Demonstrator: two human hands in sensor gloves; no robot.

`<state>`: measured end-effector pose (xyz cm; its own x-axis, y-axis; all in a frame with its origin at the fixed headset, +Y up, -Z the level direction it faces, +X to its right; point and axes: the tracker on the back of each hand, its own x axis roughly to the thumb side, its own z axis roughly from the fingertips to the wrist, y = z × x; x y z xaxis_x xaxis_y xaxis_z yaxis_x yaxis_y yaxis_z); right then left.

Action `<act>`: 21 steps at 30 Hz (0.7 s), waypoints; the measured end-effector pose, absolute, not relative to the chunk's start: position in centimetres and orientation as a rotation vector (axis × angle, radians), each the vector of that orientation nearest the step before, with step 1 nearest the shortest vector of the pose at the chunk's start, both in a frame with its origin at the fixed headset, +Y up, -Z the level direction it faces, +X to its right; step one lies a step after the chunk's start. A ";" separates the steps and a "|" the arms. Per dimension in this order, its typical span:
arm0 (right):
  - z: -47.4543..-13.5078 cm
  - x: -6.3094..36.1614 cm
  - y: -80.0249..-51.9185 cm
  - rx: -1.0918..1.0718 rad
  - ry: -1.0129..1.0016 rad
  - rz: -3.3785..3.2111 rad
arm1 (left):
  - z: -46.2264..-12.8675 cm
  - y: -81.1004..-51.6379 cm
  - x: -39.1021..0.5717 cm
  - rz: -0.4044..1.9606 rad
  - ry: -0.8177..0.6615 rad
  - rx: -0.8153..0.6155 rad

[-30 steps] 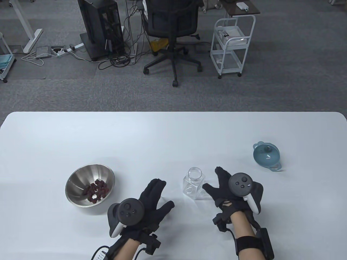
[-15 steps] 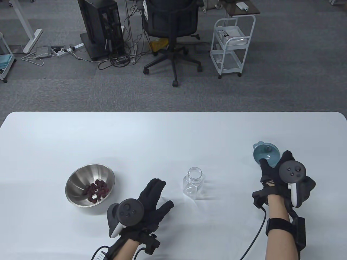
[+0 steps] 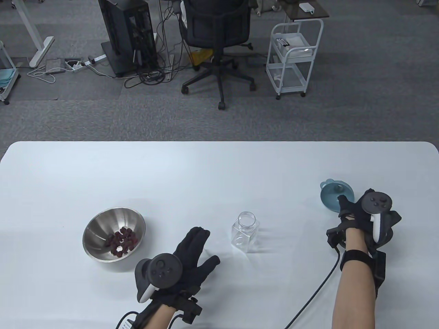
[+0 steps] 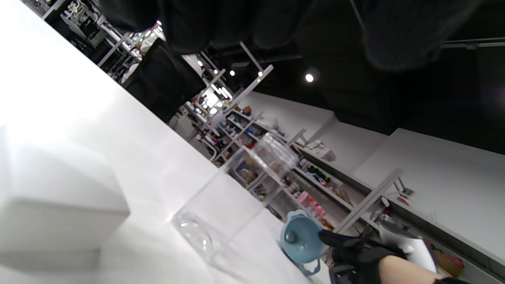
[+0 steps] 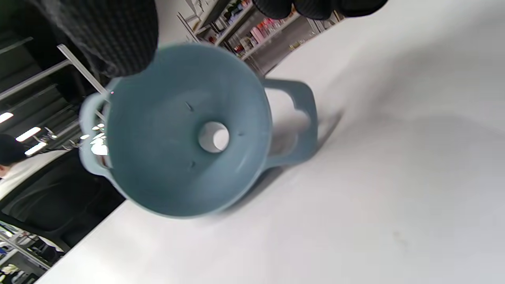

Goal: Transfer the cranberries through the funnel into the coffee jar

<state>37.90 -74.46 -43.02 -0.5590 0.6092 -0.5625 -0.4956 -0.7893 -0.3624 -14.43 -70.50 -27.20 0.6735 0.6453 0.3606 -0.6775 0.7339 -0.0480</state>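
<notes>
Funnel: the blue funnel lies on its side at the right of the white table, wide mouth toward the right wrist camera, one loop handle resting on the tabletop.
Right hand: the right hand is at the funnel – its thumb lies against the funnel's rim, the other fingertips hang just above the handle side; whether they actually grip it cannot be told.
Left hand: the left hand rests flat on the table with fingers straight and spread, holding nothing.
Coffee jar: the clear, lidless coffee jar stands upright between the two hands, just beside the left fingertips and well apart from the funnel.
Cranberries: the cranberries sit in the steel bowl at the left, near the left hand.
Surroundings: beyond the table – an office chair, a white trolley and a dark computer tower with cables on grey carpet.
In the way: only bare tabletop lies between jar and funnel.
</notes>
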 end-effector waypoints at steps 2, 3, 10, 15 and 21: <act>-43.7 38.3 -75.3 -0.929 -0.206 2.312 | -27.3 -70.7 -14.4 0.740 -0.372 0.083; -43.9 38.4 -75.6 -0.932 -0.190 2.313 | -27.3 -70.7 -14.3 0.740 -0.371 0.079; -44.7 38.9 -77.1 -0.977 -0.132 2.310 | -27.4 -71.0 -14.4 0.741 -0.360 0.072; -44.7 38.9 -76.6 -1.004 -0.171 2.367 | -27.5 -71.0 -14.4 0.745 -0.361 0.063; -43.2 39.1 -75.4 -0.965 -0.292 2.361 | -27.4 -70.9 -14.3 0.745 -0.368 0.061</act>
<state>39.07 -75.39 -43.24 -0.5797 0.5780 -0.5743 -0.4205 -0.8160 -0.3967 -14.26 -70.88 -27.38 0.6740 0.6514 0.3484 -0.6725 0.7362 -0.0755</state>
